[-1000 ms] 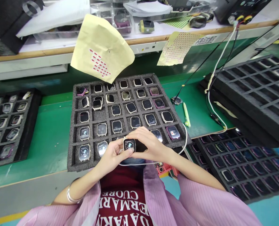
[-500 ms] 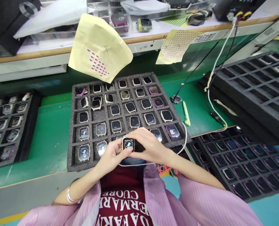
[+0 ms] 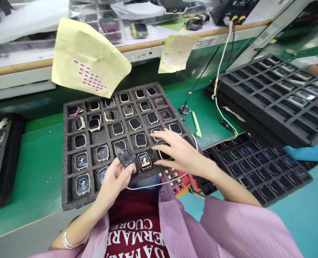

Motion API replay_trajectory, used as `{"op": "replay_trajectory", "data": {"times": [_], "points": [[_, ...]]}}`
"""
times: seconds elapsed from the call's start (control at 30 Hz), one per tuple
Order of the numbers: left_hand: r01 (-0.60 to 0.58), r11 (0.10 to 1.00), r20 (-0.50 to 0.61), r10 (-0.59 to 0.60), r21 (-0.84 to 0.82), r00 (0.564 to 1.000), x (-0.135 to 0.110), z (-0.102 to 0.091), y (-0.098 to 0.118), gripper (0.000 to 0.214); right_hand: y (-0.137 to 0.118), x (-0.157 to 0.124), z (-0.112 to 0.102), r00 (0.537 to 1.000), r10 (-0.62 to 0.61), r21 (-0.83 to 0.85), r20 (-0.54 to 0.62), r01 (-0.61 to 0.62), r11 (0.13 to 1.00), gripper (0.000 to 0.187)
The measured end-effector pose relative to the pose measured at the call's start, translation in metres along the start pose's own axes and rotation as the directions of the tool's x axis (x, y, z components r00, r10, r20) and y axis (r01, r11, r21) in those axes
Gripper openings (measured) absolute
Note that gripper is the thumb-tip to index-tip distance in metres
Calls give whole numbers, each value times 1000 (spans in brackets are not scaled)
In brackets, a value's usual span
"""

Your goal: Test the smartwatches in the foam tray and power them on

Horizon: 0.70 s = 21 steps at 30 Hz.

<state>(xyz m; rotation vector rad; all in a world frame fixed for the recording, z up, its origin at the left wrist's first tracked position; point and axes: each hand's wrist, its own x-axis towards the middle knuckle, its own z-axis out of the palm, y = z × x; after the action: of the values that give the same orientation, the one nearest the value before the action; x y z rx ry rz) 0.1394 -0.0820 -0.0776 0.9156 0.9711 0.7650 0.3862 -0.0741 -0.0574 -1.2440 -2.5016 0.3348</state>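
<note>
A dark foam tray (image 3: 67, 193) with square pockets lies in front of me, most pockets holding a smartwatch body. My left hand (image 3: 113, 181) pinches a small black square charger puck (image 3: 126, 157) with a white cable (image 3: 159, 183) running from it. Just right of the puck, a watch with a lit screen (image 3: 144, 160) lies in a front pocket of the tray. My right hand (image 3: 175, 150) hovers over the tray's right side with fingers spread, its fingertips near a watch (image 3: 157, 133) in the middle row, holding nothing.
More foam trays of watches lie at far left (image 3: 3, 157), lower right (image 3: 255, 168) and stacked at right (image 3: 271, 96). A green pen (image 3: 196, 123) lies on the green bench. Yellow sticker sheets (image 3: 86, 59) hang from the shelf behind. A red keypad device (image 3: 179, 179) sits by my lap.
The lit watch that both hands held now lies in a tray pocket. My left hand keeps the charger puck. My right hand has let go and reached forward. The camera has turned right.
</note>
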Motion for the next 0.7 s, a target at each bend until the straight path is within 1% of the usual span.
{"op": "replay_trajectory", "data": {"times": [0.07, 0.1, 0.2, 0.27, 0.33, 0.4, 0.47, 0.53, 0.6, 0.7], "points": [[0, 1000, 50, -1, 21, 999, 0, 4, 3, 26, 9, -7, -13, 998, 25, -60, 60, -21, 998, 28], [-4, 1000, 72, 1, 31, 997, 1, 8, 4, 24, 14, -10, -17, 995, 37, -71, 94, -30, 997, 30], [-1, 999, 127, -5, 54, 992, 6, 21, 4, 23, 22, -13, -19, 988, 53, -55, 145, -45, 997, 41], [26, 998, 171, -36, 64, 985, 11, 30, 2, 26, 23, -12, -18, 988, 50, -46, 147, -43, 998, 41], [56, 995, 211, -72, 77, 975, 15, 35, -1, 30, 23, -12, -19, 991, 31, -15, 132, -29, 999, 39], [70, 994, 243, -89, 84, 966, 17, 37, -4, 33, 21, -13, -21, 996, -5, 88, 93, -3, 996, 38], [72, 993, 274, -94, 89, 957, 17, 35, -6, 39, 17, -14, -22, 999, -42, 238, 13, 37, 971, 40], [63, 993, 305, -91, 100, 948, 16, 34, -7, 43, 10, -13, -19, 996, -52, 334, -75, 74, 940, 43], [45, 992, 314, -80, 117, 946, 16, 34, -8, 43, 3, -10, -12, 991, -56, 322, -119, 92, 942, 42], [46, 986, 290, -91, 159, 953, 17, 37, -9, 37, -7, -3, -2, 991, -87, 206, -106, 107, 973, 36]]}}
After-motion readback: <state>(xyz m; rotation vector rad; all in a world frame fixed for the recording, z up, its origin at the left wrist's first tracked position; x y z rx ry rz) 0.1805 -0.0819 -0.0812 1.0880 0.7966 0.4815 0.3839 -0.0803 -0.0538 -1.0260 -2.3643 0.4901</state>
